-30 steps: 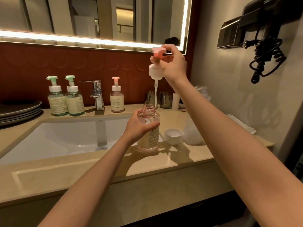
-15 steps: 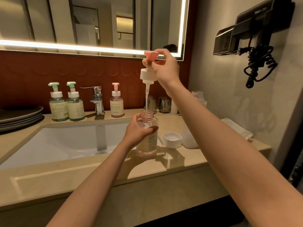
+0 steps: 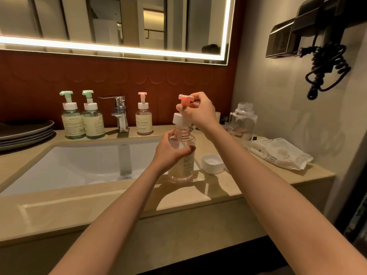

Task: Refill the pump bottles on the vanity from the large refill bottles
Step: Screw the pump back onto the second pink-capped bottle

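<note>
A clear pink bottle [image 3: 182, 167] stands on the vanity counter [image 3: 119, 201] at the sink's right edge. My left hand [image 3: 170, 151] grips its upper body. My right hand [image 3: 200, 112] pinches the pink-and-white pump head [image 3: 181, 114] just above the bottle's open neck, with the tube down inside the bottle. At the back stand another pink pump bottle [image 3: 144, 118] and two green pump bottles [image 3: 72, 118] [image 3: 93, 118]. A large clear refill bottle [image 3: 243, 124], open and nearly empty, stands at the right, with a white cap [image 3: 211, 163] lying near the pink bottle.
A white sink [image 3: 79, 165] with a chrome tap [image 3: 120, 114] fills the counter's left. Dark plates [image 3: 25, 132] are stacked far left. A pack of wet wipes [image 3: 280, 153] lies at the right. A wall hair dryer [image 3: 317, 36] with coiled cord hangs above it.
My right hand has lowered the pump head from high above the bottle until its tube is inside the neck. My left hand has kept its hold on the bottle.
</note>
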### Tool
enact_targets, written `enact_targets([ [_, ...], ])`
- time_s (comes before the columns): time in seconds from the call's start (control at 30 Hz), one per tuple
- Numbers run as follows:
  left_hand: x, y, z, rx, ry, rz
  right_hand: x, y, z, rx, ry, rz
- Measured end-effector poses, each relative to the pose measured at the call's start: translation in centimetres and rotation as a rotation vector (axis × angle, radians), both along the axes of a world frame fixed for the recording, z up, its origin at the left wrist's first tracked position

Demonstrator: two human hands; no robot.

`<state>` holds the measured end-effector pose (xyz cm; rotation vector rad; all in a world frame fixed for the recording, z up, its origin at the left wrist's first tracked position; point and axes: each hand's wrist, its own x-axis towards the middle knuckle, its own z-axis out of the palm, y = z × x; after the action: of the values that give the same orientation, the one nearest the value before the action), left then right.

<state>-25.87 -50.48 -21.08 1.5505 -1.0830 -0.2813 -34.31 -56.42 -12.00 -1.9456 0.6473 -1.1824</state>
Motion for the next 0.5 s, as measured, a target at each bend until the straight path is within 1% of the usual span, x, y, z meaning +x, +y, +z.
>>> enact_targets([
  [0.1,0.0,-0.1,-0.1,0.002,-0.003,-0.011,0.2,-0.1,-0.7,-0.116,0.18,0.03],
  [0.13,0.0,-0.2,-0.1,0.003,-0.001,-0.016,0.2,-0.2,-1.0,-0.134,0.211,0.025],
  [0.23,0.0,-0.2,-0.1,-0.001,0.0,-0.023,0.2,-0.4,-1.4,-0.159,0.188,-0.038],
  [0.3,0.0,-0.1,-0.1,-0.002,-0.002,-0.022,0.2,-0.3,-1.6,-0.226,0.21,-0.12],
  [0.37,0.0,-0.2,-0.1,-0.001,0.003,-0.021,0.1,0.0,-1.7,-0.244,0.246,-0.154],
  [0.4,0.0,-0.2,-0.1,-0.002,0.008,-0.022,0.1,0.1,-1.8,-0.213,0.265,-0.114],
  [0.43,0.0,-0.2,-0.2,-0.006,0.016,-0.023,-0.1,0.2,-1.9,-0.152,0.286,-0.025],
  [0.5,-0.1,-0.2,-0.1,-0.013,0.022,-0.023,-0.8,0.2,-1.8,0.016,0.317,0.211],
])
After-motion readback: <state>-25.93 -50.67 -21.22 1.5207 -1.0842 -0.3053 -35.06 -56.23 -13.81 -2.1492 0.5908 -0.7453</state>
